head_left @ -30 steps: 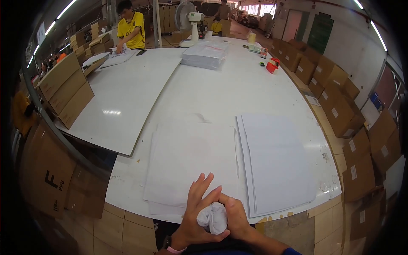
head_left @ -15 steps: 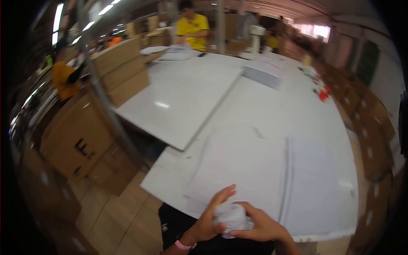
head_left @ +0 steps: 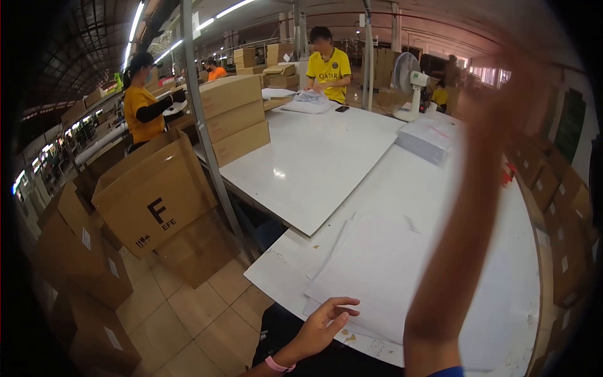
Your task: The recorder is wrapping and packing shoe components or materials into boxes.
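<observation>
My left hand [head_left: 328,323], with a pink band at the wrist, hovers over the near edge of the white table [head_left: 314,201]. Its fingers are loosely curved and apart, with nothing in them. Closest to it is a stack of large white sheets [head_left: 370,276]. My right arm stretches up and away across the right side of the table. At its end, my right hand [head_left: 505,81] is smeared by motion, so its fingers and anything in them cannot be made out. No crumpled white ball shows in the view.
Left of the table stand a metal post [head_left: 204,119], stacked brown cartons [head_left: 235,119] and a big open carton [head_left: 157,195]. A white fan [head_left: 411,85] and a plastic-wrapped grey pack [head_left: 424,141] sit at the back. Co-workers in yellow and orange stand beyond. More cartons [head_left: 553,207] line the right.
Both hands held a crumpled white ball between them. They have parted: my right arm has swung up and forward, my left hand stays low, and the ball is out of sight.
</observation>
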`<move>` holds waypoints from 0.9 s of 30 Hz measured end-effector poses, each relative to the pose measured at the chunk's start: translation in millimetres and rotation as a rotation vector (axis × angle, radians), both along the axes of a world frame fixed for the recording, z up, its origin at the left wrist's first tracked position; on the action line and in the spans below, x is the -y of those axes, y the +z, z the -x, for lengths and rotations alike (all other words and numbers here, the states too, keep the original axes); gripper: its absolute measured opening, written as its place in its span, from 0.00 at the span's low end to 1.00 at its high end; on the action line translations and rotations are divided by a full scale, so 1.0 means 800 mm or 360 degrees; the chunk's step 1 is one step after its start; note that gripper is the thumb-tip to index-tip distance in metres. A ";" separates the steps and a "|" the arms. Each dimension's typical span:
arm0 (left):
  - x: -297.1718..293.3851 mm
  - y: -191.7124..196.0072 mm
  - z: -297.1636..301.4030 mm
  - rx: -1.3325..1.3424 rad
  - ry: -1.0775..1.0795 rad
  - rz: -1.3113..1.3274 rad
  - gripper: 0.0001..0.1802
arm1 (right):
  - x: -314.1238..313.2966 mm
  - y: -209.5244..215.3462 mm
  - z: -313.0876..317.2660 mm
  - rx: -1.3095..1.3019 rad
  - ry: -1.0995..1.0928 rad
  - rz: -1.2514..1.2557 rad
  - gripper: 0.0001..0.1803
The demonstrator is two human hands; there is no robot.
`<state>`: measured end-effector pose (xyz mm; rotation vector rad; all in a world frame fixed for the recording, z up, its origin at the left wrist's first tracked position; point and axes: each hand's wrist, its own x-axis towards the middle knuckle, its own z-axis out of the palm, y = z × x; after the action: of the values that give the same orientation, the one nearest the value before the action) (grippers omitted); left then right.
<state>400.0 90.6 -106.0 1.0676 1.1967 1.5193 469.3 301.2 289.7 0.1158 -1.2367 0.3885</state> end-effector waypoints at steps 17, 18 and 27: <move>0.063 -0.039 0.051 -0.0192 0.0232 0.0152 0.12 | 0.007 -0.363 -0.279 0.3219 0.0369 0.1203 0.34; 0.051 -0.036 0.052 -0.0305 0.0259 0.0103 0.11 | 0.006 -0.382 -0.316 0.2969 0.0147 0.1383 0.34; -0.034 -0.001 0.017 -0.0801 0.0263 0.0063 0.11 | 0.030 -0.559 -0.465 0.2377 -0.1443 0.1606 0.42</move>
<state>386.5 117.7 -107.0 1.4028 1.6853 1.3805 841.6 277.4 -157.6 -1.8342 -2.1458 0.2037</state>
